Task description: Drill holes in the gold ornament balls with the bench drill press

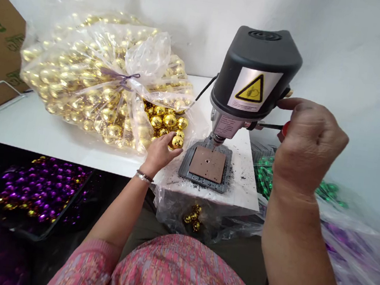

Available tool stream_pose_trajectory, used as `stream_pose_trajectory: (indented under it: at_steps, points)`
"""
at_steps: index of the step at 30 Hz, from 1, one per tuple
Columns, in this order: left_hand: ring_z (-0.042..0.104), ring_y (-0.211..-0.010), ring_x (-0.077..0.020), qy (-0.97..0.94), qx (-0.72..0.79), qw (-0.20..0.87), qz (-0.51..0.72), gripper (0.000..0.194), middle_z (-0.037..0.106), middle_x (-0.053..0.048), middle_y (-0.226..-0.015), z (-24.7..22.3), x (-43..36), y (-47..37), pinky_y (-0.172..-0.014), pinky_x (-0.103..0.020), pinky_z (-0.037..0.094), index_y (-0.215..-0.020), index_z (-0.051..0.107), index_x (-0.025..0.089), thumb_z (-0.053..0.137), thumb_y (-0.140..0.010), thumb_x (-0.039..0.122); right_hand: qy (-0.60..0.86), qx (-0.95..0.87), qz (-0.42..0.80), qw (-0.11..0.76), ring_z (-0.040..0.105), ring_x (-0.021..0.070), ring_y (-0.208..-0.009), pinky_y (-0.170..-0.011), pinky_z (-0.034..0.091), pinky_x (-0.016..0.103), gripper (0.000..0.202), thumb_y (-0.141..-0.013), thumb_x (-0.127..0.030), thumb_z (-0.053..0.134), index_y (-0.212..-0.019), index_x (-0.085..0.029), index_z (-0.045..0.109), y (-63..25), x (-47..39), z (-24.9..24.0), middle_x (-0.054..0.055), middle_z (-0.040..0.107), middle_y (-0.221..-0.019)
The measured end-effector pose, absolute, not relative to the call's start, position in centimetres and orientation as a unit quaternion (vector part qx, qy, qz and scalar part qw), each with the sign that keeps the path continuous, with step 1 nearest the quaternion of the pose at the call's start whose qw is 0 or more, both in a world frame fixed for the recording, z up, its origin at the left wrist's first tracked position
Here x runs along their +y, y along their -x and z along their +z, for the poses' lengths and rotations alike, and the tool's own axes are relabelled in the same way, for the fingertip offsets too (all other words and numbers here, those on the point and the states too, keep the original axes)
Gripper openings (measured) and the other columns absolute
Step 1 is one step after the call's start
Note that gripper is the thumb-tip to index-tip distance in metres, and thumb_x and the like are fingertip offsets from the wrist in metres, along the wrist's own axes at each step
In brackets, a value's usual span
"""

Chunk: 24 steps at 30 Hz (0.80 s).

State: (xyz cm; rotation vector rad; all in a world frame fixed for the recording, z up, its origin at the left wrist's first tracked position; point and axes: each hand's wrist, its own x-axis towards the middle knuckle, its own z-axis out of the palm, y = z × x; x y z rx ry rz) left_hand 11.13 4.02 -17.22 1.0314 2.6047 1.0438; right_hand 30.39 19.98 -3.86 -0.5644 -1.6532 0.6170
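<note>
My left hand is at the torn opening of a clear plastic bag, its thumb and fingers closed around a shiny gold ball. More gold balls lie loose right behind it. On the right, my right hand is raised beside a small black bench drill press, curled around the red-knobbed feed lever. Below the drill's chuck, a brown square plate with a small central hole rests on the grey drill base. No ball sits on the plate.
Dark shavings are scattered on the white table around the base. A clear bag holding a few gold balls hangs at the table's front edge. Purple balls fill a dark crate lower left; green balls lie right. A cardboard box stands far left.
</note>
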Motion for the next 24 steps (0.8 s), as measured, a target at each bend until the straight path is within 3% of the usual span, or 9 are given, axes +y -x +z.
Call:
stream_pose_trajectory:
  at_steps: [3,5,8,14,18,24]
  points:
    - [0.065,-0.101,-0.0212,-0.343,0.723,0.264,0.538,0.065,0.065,-0.009,-0.118,-16.6,3.0,-12.7,-0.085,-0.034,0.054,-0.137,0.044,0.022,0.065,-0.077,0.038,0.236,-0.710,0.263,0.609,0.058,0.0067,-0.068,-0.065,0.042,0.025,0.038,-0.092,-0.025,0.041,-0.088,-0.011,0.076,-30.3,20.0,-3.8,0.001,0.068,-0.076]
    - [0.065,-0.091,-0.0167,-0.315,0.630,0.377,0.602,0.067,0.064,-0.006,-0.111,-16.6,2.9,-13.6,-0.076,-0.031,0.054,-0.135,0.038,0.025,0.063,-0.074,0.038,0.236,-0.708,0.269,0.609,0.056,0.0059,-0.066,-0.064,0.041,0.025,0.037,-0.092,-0.024,0.041,-0.087,-0.011,0.075,-30.2,20.0,-3.8,0.001,0.067,-0.075]
    - [0.062,-0.079,-0.0116,-0.264,0.581,0.432,0.638,0.061,0.064,-0.002,-0.102,-17.2,3.6,-14.3,-0.067,-0.025,0.050,-0.127,0.040,0.026,0.062,-0.071,0.034,0.230,-0.709,0.275,0.607,0.055,0.0059,-0.064,-0.065,0.042,0.024,0.034,-0.091,-0.022,0.043,-0.085,-0.010,0.074,-30.2,20.0,-3.8,-0.001,0.063,-0.069]
    - [0.057,-0.068,-0.0093,-0.245,0.604,0.423,0.629,0.039,0.066,-0.003,-0.093,-18.1,6.0,-14.8,-0.060,-0.022,0.046,-0.113,0.058,0.019,0.060,-0.076,0.033,0.229,-0.720,0.268,0.598,0.056,0.0067,-0.068,-0.070,0.045,0.024,0.037,-0.092,-0.026,0.040,-0.083,-0.011,0.073,-30.3,20.3,-3.7,0.000,0.063,-0.069]
    - [0.055,-0.068,-0.0100,-0.344,0.698,0.344,0.526,0.045,0.068,-0.003,-0.094,-18.1,7.2,-15.1,-0.063,-0.023,0.048,-0.119,0.063,0.018,0.064,-0.079,0.038,0.236,-0.720,0.272,0.593,0.051,0.0054,-0.063,-0.067,0.043,0.022,0.034,-0.091,-0.024,0.040,-0.078,-0.011,0.069,-30.2,20.3,-3.7,-0.001,0.062,-0.068]
    - [0.061,-0.085,-0.0157,-0.429,0.765,0.229,0.421,0.048,0.070,-0.006,-0.103,-18.2,8.6,-15.1,-0.079,-0.028,0.050,-0.122,0.064,0.015,0.065,-0.080,0.037,0.231,-0.736,0.270,0.577,0.048,0.0045,-0.063,-0.065,0.039,0.022,0.031,-0.094,-0.026,0.040,-0.082,-0.013,0.066,-30.5,20.3,-3.7,-0.004,0.053,-0.066]
